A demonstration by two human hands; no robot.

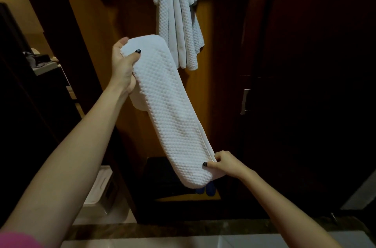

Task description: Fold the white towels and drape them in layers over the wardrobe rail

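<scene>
- Head view: edges are best kept aligned and the strip taut before it is layered over the hung towels (179, 24) at 12 o'clock.
- The folded towel (168, 109), a long white waffle-textured strip, is held mid-frame, slanting from 11 to 5 o'clock.
- Its upper end is gripped by the left hand (124, 64), thumb curled over.
- Its lower end is pinched by the right hand (221, 163).

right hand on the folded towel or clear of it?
Touching. The head view shows the right hand pinching the lower end of the folded towel, thumb on its front face, fingers curled round the edge.
</scene>
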